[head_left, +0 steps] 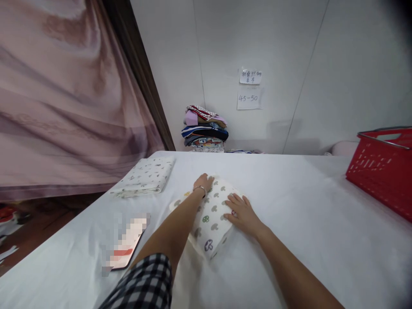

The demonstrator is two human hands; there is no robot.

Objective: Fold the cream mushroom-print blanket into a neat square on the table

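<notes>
A white cloth (214,210) with grey, green and purple mushroom-like prints lies folded on the table in front of me. My left hand (203,183), with a bracelet at the wrist, reaches to its far left edge. The fingers there look bent and closed on the fabric, partly hidden by the back of the hand. On the right side of the cloth, my right hand (243,214) lies flat, its fingers spread. My left forearm covers part of the cloth's left side. Whether the layers are even underneath cannot be seen.
A folded printed cloth (151,174) lies at the table's far left, with a blurred-out phone (127,244) nearer me. The red basket (383,167) stands at the right. Stacked clothes (206,128) rise beyond the far edge of the white-covered table (289,189). A pink curtain (71,98) hangs left.
</notes>
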